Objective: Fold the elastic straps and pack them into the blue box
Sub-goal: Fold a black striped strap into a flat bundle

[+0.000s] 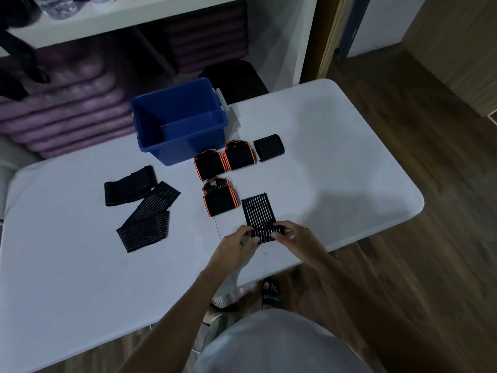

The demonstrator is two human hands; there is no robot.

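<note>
A black strap with pale stripes (258, 214) lies flat on the white table (336, 162). My left hand (236, 247) pinches its near left corner and my right hand (294, 238) pinches its near right corner. The open blue box (178, 122) stands at the table's far side with nothing visible inside. Three folded black straps with orange edges (209, 165) (239, 154) (220, 197) lie between the box and my hands. A folded striped strap (269, 147) sits to their right. Two unfolded straps, a plain black one (130, 185) and a long striped one (149, 219), lie on the left.
White shelves (121, 21) behind the table hold stacked purple cushions (67, 109) and a plastic bottle (57, 5). The table's right edge borders a wooden floor (430, 238). My sandalled foot (270, 294) shows below the table's near edge.
</note>
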